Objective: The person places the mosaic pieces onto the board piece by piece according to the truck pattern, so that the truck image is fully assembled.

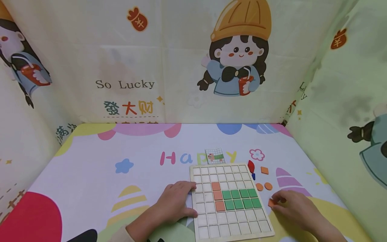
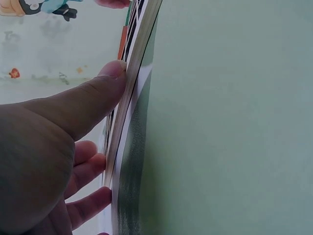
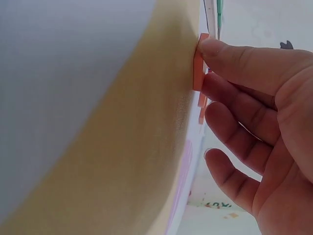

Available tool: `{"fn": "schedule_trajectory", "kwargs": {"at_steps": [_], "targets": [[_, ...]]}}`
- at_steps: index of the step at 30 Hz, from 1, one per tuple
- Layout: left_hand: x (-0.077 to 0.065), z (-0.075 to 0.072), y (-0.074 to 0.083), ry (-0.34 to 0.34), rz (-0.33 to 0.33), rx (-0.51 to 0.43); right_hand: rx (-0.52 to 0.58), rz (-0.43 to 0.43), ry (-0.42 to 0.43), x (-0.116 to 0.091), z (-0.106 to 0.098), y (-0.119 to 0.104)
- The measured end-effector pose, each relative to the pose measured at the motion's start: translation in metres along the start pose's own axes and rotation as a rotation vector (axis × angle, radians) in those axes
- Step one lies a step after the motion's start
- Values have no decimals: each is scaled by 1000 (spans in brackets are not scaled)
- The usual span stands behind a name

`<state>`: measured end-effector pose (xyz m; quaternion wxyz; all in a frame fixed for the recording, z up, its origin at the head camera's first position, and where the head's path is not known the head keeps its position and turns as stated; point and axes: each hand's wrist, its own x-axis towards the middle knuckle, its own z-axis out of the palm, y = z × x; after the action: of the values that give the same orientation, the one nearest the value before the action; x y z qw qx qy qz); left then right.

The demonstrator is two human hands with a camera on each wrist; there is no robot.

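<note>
A wooden grid board [image 1: 234,230] lies on the table in the head view. Three salmon tiles [image 1: 217,195] form a column on it, beside two rows of green tiles [image 1: 235,194]. Along the board's left edge, my left hand [image 1: 176,203] rests with thumb and fingertips apart; the left wrist view shows the thumb [image 2: 112,71] against that edge. To the right of the board, my right hand [image 1: 296,208] pinches an orange tile [image 1: 270,203] between thumb and index finger. The right wrist view has this tile [image 3: 198,68] edge-on, close over the tabletop, the other fingers loosely bent.
Beyond the right hand lie two orange discs [image 1: 268,186], another orange tile [image 1: 264,170], a red leaf-shaped piece [image 1: 251,166] and a small blue piece [image 1: 253,176]. A small picture card [image 1: 215,156] sits at the board's far edge. Printed cloth walls [image 1: 178,67] surround the table.
</note>
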<state>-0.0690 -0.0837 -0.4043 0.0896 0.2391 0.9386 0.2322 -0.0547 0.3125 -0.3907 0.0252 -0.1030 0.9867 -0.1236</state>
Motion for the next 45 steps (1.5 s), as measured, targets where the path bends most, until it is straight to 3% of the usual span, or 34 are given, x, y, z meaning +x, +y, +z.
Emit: {"fn": "schedule_trajectory", "kwargs": {"at_steps": [45], "targets": [[-1, 1, 0, 10, 15, 4, -38, 6, 5, 7, -1, -4]]}}
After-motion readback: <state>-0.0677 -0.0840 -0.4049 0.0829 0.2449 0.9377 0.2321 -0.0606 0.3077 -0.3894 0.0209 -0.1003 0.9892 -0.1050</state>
